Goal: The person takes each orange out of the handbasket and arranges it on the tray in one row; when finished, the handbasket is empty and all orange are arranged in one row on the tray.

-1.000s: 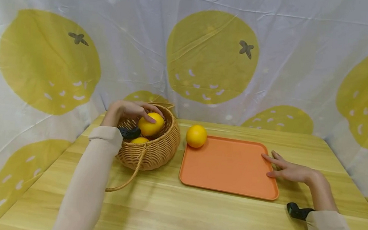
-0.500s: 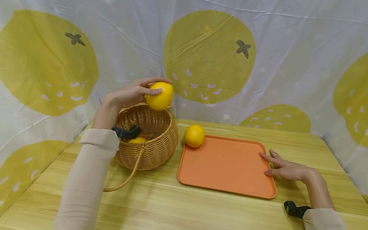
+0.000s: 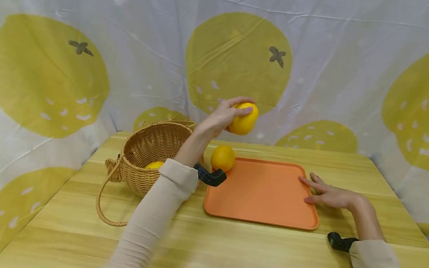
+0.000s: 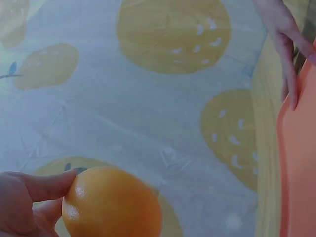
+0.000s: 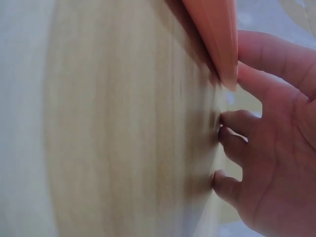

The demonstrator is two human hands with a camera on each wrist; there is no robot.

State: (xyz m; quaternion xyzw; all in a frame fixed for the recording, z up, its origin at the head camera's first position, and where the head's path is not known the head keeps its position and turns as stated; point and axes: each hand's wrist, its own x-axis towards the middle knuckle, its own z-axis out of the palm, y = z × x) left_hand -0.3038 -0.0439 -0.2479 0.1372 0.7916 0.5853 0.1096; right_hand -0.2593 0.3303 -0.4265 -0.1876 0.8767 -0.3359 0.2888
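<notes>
Head view: 1 raised orange point(image 3: 245, 122), aloft outside the wicker basket point(image 3: 136, 177), grasped by the left hand point(image 3: 223, 115) from the side, probably leaving its underside free. 1 corner orange point(image 3: 223, 158), far left of the tray point(image 3: 262, 198). 1 basket orange point(image 3: 154, 165), likely kept from rolling by the weave. Right hand point(image 3: 333, 196), fingers extended, touching the tray's edge, presumably steadying it.

A hand could cross the middle of the tray point(image 3: 266, 198), but the lower orange point(image 3: 223, 157) blocks its far-left corner and the right hand point(image 3: 333, 196) its right edge.
</notes>
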